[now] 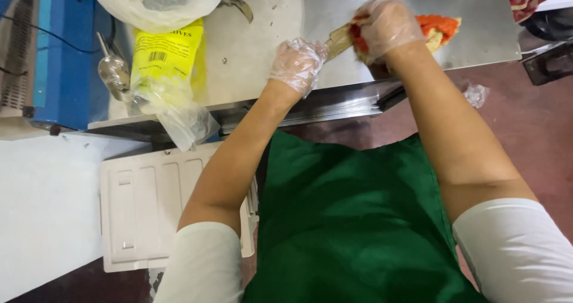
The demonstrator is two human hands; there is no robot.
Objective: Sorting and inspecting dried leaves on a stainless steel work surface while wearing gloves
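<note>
A green apron is closest, with two white sleeves beside it. Both bare arms reach up to the front edge of a shiny metal bench. Both hands wear thin see-through gloves.

The left hand is curled shut around the end of a pale, flat tool, right by the front edge. The right hand is closed over an orange and yellow cloth and pinches it against the tool. The cloth lies near the front right corner of the bench.

To the left, a yellow packet in a clear bag hangs over the front edge, with a metal scoop just beside it. Between the packet and the hands the bench top is bare. A white plastic tray sits below the bench.
</note>
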